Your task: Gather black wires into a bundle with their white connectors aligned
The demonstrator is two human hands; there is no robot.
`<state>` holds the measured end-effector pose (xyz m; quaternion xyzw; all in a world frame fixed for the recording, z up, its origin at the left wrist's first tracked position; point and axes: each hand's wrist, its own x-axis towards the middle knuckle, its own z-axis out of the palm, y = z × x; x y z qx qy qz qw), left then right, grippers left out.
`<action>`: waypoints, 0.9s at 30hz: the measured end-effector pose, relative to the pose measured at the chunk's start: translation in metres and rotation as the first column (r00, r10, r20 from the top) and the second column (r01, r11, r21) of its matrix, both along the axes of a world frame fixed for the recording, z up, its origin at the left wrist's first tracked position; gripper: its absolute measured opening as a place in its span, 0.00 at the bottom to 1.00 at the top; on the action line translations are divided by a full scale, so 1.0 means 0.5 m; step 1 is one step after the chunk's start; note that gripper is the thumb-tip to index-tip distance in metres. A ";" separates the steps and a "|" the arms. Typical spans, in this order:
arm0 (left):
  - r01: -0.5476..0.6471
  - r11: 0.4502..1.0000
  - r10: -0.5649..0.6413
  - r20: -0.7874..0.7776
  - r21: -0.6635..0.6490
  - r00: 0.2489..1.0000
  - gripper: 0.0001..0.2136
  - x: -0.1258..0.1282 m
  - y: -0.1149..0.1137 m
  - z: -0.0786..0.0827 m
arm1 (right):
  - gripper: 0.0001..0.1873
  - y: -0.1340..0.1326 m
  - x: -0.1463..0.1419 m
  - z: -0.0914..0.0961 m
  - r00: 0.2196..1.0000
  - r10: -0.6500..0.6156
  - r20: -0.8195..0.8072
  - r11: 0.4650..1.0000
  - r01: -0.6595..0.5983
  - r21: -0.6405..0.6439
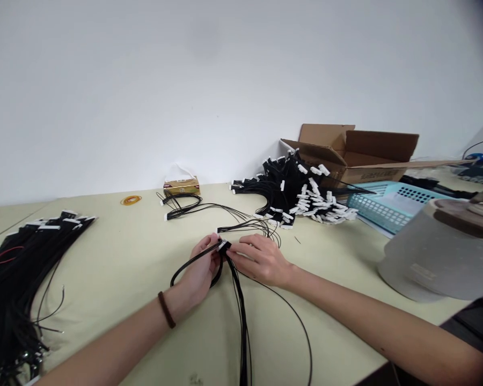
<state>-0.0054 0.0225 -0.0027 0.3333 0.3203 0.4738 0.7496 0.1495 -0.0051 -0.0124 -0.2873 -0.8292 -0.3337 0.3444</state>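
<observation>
Over the middle of the table, both hands meet at a black wire harness (241, 321) with a small black-and-white connector end (224, 246). My left hand (199, 271) is closed around the wires by the connector, and a loop of black cable bends over its back. From the other side, the fingertips of my right hand (261, 260) pinch the connector end. The harness wires run down toward the table's front edge. Just beyond my fingers lie loose wires with a dark connector (219, 230); another harness (185, 209) lies farther back.
A large bundle of black harnesses (12, 284) covers the left side. White-connector harnesses (282, 182) are piled at the back right, by an open cardboard box (370, 161) and a blue basket (380, 212). A translucent jug (430, 257) stands at right. Rubber bands (131, 200) and a gold box (182, 186) lie behind.
</observation>
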 end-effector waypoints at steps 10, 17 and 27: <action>0.018 1.000 -0.018 0.002 -0.015 1.000 0.06 0.000 0.005 0.001 | 0.09 -0.006 -0.001 0.006 0.943 0.105 -0.315 0.950 -0.189 -0.250; 0.035 0.999 -0.035 -0.008 -0.002 0.999 0.05 0.002 0.005 0.008 | 0.10 -0.036 -0.009 0.036 0.791 0.046 -0.610 0.857 -0.345 -0.382; -0.025 0.998 0.033 -0.118 0.063 0.993 0.11 0.004 -0.012 0.012 | 0.12 -0.034 0.017 0.071 0.356 -0.146 -0.923 0.695 -0.627 -0.351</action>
